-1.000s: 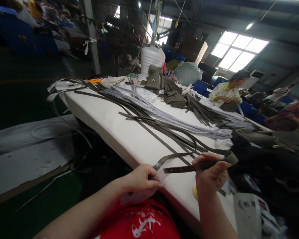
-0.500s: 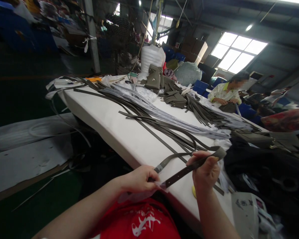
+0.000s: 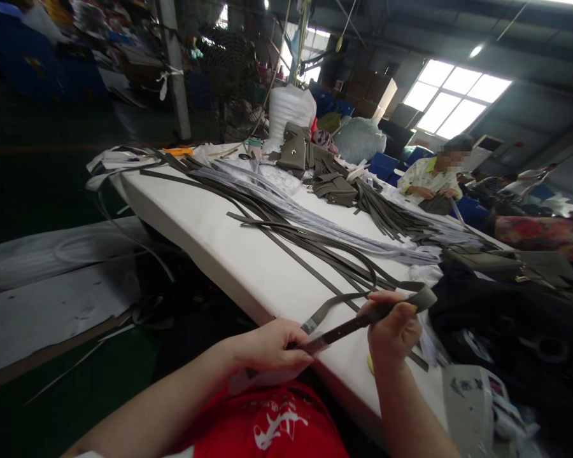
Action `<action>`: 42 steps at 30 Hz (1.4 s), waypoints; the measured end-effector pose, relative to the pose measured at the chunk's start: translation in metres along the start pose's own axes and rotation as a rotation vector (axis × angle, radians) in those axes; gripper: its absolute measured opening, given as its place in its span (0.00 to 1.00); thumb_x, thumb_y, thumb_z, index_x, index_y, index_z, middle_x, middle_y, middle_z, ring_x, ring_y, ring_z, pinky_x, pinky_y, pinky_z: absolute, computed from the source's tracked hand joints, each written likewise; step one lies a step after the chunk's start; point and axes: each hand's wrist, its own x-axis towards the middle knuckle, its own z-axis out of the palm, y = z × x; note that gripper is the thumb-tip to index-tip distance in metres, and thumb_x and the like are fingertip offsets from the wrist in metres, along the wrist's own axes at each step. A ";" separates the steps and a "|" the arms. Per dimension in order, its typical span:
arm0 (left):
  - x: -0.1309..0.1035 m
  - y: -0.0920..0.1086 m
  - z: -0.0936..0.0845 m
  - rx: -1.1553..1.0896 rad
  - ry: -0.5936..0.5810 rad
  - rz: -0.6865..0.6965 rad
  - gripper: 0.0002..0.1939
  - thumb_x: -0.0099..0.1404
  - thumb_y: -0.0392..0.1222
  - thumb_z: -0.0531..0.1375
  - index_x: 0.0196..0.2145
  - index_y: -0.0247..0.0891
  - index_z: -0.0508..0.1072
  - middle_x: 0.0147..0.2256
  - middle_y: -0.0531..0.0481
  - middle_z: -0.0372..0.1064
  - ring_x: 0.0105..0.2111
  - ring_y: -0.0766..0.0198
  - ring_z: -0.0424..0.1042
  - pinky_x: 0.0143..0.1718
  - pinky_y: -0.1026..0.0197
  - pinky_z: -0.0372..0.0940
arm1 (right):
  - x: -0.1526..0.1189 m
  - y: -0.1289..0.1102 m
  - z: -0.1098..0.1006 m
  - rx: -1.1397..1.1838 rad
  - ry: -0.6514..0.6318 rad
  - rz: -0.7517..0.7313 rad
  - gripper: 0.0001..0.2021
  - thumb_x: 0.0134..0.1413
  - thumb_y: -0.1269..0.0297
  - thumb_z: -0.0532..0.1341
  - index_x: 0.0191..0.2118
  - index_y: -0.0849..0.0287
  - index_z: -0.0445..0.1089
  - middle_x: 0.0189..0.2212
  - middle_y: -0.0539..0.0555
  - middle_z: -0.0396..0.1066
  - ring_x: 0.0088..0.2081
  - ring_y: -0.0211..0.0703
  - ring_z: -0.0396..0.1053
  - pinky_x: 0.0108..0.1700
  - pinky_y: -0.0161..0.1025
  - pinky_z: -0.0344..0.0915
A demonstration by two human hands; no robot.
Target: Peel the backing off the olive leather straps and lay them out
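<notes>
A grey-brown strap (image 3: 344, 329) with punched holes runs between my two hands above the table's near edge. My right hand (image 3: 395, 331) is closed on it, pinching it between thumb and fingers, and the strap loops over beyond that hand. My left hand (image 3: 279, 346) is closed around the strap's end and a piece of clear plastic film (image 3: 251, 380), which hangs below the palm. Just beyond the left fingers, another stretch of strap has clear film wrapped around it. What lies inside the left palm is hidden.
On the white table (image 3: 195, 219) lie a bundle of loose straps (image 3: 286, 235), film-covered straps (image 3: 325, 226) and grey-brown bags (image 3: 293, 152). A co-worker (image 3: 432, 178) sits at the far side. Dark cloth (image 3: 496, 312) and a whitish container (image 3: 468, 407) are at the right.
My left hand has shifted slightly right, and the strap's end now reaches its fingers, with less film showing in front. My right hand has barely moved.
</notes>
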 end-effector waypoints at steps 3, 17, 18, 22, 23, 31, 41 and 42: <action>0.001 0.001 0.002 -0.035 -0.022 -0.019 0.23 0.68 0.57 0.53 0.32 0.34 0.76 0.27 0.51 0.70 0.30 0.65 0.68 0.34 0.67 0.64 | -0.007 0.005 0.000 0.007 -0.053 0.042 0.25 0.67 0.46 0.46 0.34 0.60 0.69 0.16 0.49 0.67 0.16 0.39 0.66 0.19 0.36 0.60; 0.009 -0.009 0.017 0.110 0.425 -0.071 0.23 0.75 0.50 0.42 0.55 0.40 0.69 0.47 0.46 0.75 0.47 0.59 0.74 0.51 0.60 0.64 | -0.032 0.039 0.009 -0.099 -0.689 0.603 0.24 0.54 0.40 0.60 0.27 0.59 0.71 0.20 0.51 0.67 0.25 0.40 0.64 0.31 0.38 0.62; 0.008 -0.009 0.015 0.143 0.423 -0.086 0.23 0.75 0.49 0.42 0.59 0.41 0.65 0.48 0.46 0.75 0.47 0.59 0.74 0.51 0.59 0.65 | -0.036 0.038 0.008 -0.028 -0.751 0.725 0.26 0.54 0.39 0.58 0.24 0.60 0.69 0.17 0.49 0.63 0.21 0.38 0.61 0.27 0.37 0.59; 0.005 -0.007 0.016 0.267 0.374 -0.142 0.27 0.74 0.48 0.42 0.66 0.37 0.53 0.41 0.45 0.78 0.39 0.58 0.77 0.44 0.58 0.67 | -0.049 0.031 0.010 0.371 -0.689 0.971 0.19 0.49 0.46 0.66 0.29 0.60 0.71 0.21 0.48 0.65 0.22 0.34 0.59 0.26 0.33 0.57; 0.006 -0.006 0.017 0.278 0.362 -0.143 0.27 0.74 0.47 0.42 0.67 0.36 0.51 0.40 0.45 0.78 0.38 0.57 0.77 0.44 0.57 0.67 | -0.050 0.030 0.012 0.468 -0.578 0.986 0.16 0.47 0.51 0.69 0.32 0.59 0.72 0.23 0.48 0.67 0.23 0.34 0.60 0.26 0.33 0.58; 0.010 -0.001 0.021 0.313 0.352 -0.200 0.24 0.75 0.47 0.39 0.34 0.38 0.71 0.31 0.47 0.73 0.30 0.61 0.72 0.34 0.62 0.64 | -0.049 0.033 0.019 0.572 -0.313 0.896 0.13 0.44 0.61 0.71 0.34 0.59 0.70 0.17 0.40 0.53 0.17 0.28 0.44 0.19 0.29 0.44; 0.015 -0.020 0.033 0.516 0.418 -0.159 0.19 0.74 0.44 0.41 0.28 0.39 0.64 0.24 0.50 0.68 0.24 0.63 0.67 0.27 0.63 0.58 | -0.038 0.040 0.018 0.482 -0.326 0.721 0.19 0.53 0.49 0.63 0.22 0.58 0.66 0.24 0.50 0.63 0.31 0.41 0.63 0.38 0.40 0.65; 0.016 -0.020 0.033 0.523 0.419 -0.140 0.19 0.74 0.44 0.41 0.27 0.40 0.63 0.23 0.51 0.67 0.23 0.64 0.67 0.27 0.63 0.57 | -0.037 0.039 0.019 0.459 -0.315 0.715 0.21 0.56 0.47 0.60 0.21 0.57 0.67 0.24 0.50 0.65 0.32 0.42 0.64 0.41 0.42 0.65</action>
